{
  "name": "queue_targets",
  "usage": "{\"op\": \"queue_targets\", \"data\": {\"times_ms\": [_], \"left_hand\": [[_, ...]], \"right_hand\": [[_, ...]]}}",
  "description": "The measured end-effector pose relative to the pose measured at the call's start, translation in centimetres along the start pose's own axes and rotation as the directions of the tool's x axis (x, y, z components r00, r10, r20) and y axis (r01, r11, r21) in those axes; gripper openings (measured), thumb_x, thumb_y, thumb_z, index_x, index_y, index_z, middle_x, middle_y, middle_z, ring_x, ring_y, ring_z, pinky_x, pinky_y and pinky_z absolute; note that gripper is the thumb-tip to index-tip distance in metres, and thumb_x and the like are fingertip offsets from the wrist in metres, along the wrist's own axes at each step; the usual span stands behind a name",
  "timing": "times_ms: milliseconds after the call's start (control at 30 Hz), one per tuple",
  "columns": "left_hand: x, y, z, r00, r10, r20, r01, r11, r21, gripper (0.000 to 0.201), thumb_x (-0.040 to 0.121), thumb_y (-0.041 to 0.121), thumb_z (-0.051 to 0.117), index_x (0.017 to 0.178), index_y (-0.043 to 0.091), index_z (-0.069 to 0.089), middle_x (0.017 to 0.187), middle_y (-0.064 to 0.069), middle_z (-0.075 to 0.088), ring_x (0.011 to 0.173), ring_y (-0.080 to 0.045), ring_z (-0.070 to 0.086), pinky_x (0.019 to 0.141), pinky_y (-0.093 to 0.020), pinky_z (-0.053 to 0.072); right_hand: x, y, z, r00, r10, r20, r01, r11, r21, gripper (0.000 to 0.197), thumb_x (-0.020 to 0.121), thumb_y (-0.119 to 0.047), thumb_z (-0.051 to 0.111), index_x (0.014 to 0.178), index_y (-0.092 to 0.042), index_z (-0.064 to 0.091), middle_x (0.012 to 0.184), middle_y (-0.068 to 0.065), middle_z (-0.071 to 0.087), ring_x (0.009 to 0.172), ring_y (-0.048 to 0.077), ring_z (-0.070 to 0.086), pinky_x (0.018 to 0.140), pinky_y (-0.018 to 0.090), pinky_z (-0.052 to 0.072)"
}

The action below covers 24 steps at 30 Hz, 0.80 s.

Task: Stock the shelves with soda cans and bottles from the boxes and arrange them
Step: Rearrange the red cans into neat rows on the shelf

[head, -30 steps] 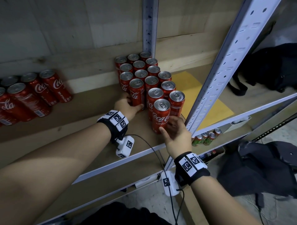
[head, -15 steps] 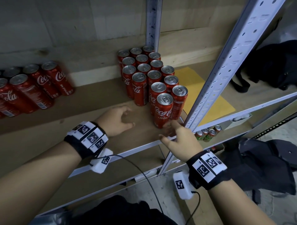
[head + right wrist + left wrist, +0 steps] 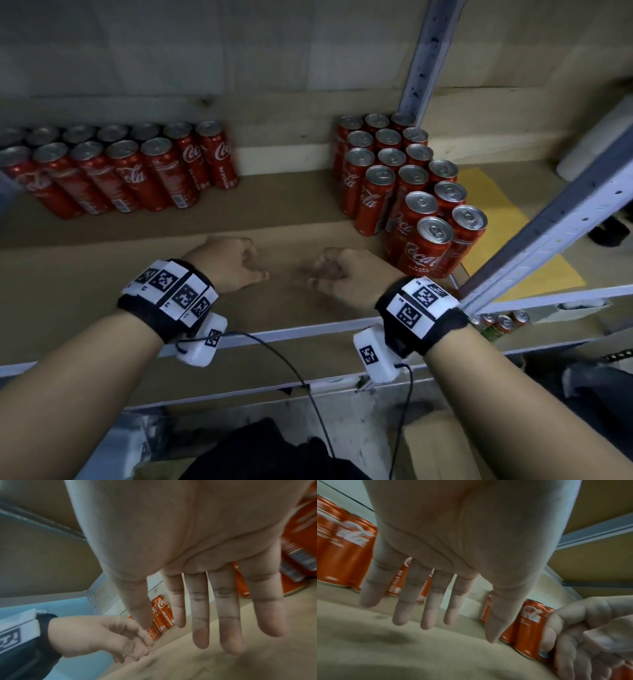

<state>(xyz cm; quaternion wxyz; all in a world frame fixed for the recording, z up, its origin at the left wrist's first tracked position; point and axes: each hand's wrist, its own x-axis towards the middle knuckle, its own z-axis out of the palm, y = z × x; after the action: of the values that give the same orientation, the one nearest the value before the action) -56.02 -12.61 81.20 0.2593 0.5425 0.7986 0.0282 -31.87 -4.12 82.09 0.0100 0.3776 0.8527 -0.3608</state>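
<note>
Two groups of red Coca-Cola cans stand upright on the brown shelf board [image 3: 291,233]: a packed right group [image 3: 404,178] by the rear post and a left group [image 3: 120,171] in rows. My left hand [image 3: 233,263] and right hand [image 3: 342,274] hover side by side over the bare middle of the board, both holding nothing. The right hand is just left of the front can [image 3: 428,246] and apart from it. In the wrist views the left hand [image 3: 429,608] and the right hand [image 3: 200,615] show relaxed, nearly straight fingers above the board.
A grey perforated upright [image 3: 548,219] slants across the right, and a rear post [image 3: 428,58] stands behind the right group. A yellow sheet [image 3: 496,219] lies right of those cans. The shelf's metal front rail [image 3: 291,330] runs under my wrists. Small cans [image 3: 500,322] sit on a lower level.
Both hands have let go of the right group's cans and drawn back toward the front middle of the shelf. The view has swung left, showing more of the left group.
</note>
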Motion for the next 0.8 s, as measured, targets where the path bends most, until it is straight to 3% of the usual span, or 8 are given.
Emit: {"op": "queue_targets", "data": {"times_ms": [67,200,267,433,500,567,633,800], "left_hand": [[0.0,-2.3,-1.3,0.994,-0.075,-0.078,0.070,0.995,-0.065,0.058,0.086,0.051,0.072,0.135,0.024,0.056,0.127,0.003,0.062,0.110,-0.017,0.059,0.090,-0.028,0.047],[0.7,-7.6,-3.8,0.932,-0.223,-0.287,0.163,0.962,-0.217,0.056,0.088,0.047,0.071,0.134,0.016,0.060,0.130,-0.005,0.063,0.114,-0.025,0.059,0.089,-0.029,0.046],[1.3,-9.9,-4.7,0.890,-0.293,-0.349,0.185,0.932,-0.312,0.058,0.090,0.043,0.069,0.139,0.015,0.054,0.134,-0.010,0.060,0.119,-0.030,0.057,0.095,-0.033,0.048],[3.8,-12.7,-5.0,0.798,-0.280,-0.534,-0.102,0.810,-0.578,0.042,0.089,0.020,0.075,0.128,0.013,0.061,0.118,0.001,0.062,0.109,-0.018,0.058,0.098,-0.031,0.044],[4.7,-12.9,-4.6,0.784,-0.301,-0.543,-0.183,0.724,-0.665,0.046,0.089,0.023,0.076,0.130,0.018,0.058,0.112,0.010,0.057,0.103,-0.011,0.055,0.095,-0.028,0.043],[5.6,-12.8,-4.0,0.767,-0.344,-0.541,-0.208,0.665,-0.718,0.047,0.090,0.024,0.075,0.132,0.019,0.055,0.110,0.012,0.055,0.102,-0.010,0.056,0.090,-0.024,0.042],[6.6,-12.6,-3.4,0.754,-0.350,-0.556,-0.228,0.655,-0.720,0.051,0.090,0.023,0.073,0.136,0.018,0.053,0.113,0.011,0.056,0.107,-0.014,0.058,0.091,-0.025,0.042],[8.1,-11.4,-2.8,0.698,-0.381,-0.606,-0.287,0.627,-0.724,0.052,0.082,0.016,0.076,0.128,0.023,0.053,0.107,0.012,0.058,0.104,-0.014,0.059,0.094,-0.031,0.048]], "right_hand": [[2.4,-1.9,0.2,1.000,-0.005,0.030,0.006,1.000,-0.019,0.034,0.093,-0.051,0.067,0.119,-0.029,0.064,0.111,-0.007,0.069,0.103,0.012,0.063,0.090,0.027,0.049],[7.7,-5.3,0.7,0.997,-0.027,0.070,0.034,0.994,-0.099,0.026,0.094,-0.052,0.065,0.113,-0.034,0.065,0.096,-0.015,0.066,0.088,0.003,0.060,0.064,0.013,0.038],[10.3,-6.7,1.0,0.997,-0.023,0.071,0.030,0.996,-0.089,0.024,0.093,-0.051,0.065,0.110,-0.034,0.068,0.093,-0.016,0.063,0.094,0.008,0.061,0.066,0.013,0.037],[17.4,-9.0,1.7,0.991,0.038,0.126,-0.031,0.998,-0.056,0.012,0.100,-0.040,0.057,0.107,-0.030,0.059,0.111,-0.005,0.062,0.107,0.018,0.059,0.098,0.032,0.042],[19.5,-10.2,1.4,0.999,0.025,0.041,-0.023,0.999,-0.039,0.008,0.102,-0.024,0.058,0.096,-0.029,0.057,0.115,0.003,0.059,0.115,0.027,0.057,0.100,0.033,0.041],[21.1,-11.1,1.0,0.990,0.056,-0.127,-0.051,0.998,0.046,0.003,0.097,-0.020,0.063,0.094,-0.021,0.063,0.111,0.010,0.068,0.102,0.028,0.063,0.090,0.034,0.049],[22.7,-11.9,0.9,0.960,0.153,-0.233,-0.098,0.968,0.233,0.029,0.087,-0.030,0.073,0.112,-0.019,0.063,0.105,0.008,0.072,0.091,0.023,0.067,0.081,0.031,0.056],[27.5,-12.9,0.8,0.927,0.268,-0.261,-0.116,0.869,0.480,0.075,0.066,-0.041,0.085,0.131,-0.025,0.050,0.113,0.001,0.067,0.107,0.028,0.066,0.096,0.048,0.056]]}}
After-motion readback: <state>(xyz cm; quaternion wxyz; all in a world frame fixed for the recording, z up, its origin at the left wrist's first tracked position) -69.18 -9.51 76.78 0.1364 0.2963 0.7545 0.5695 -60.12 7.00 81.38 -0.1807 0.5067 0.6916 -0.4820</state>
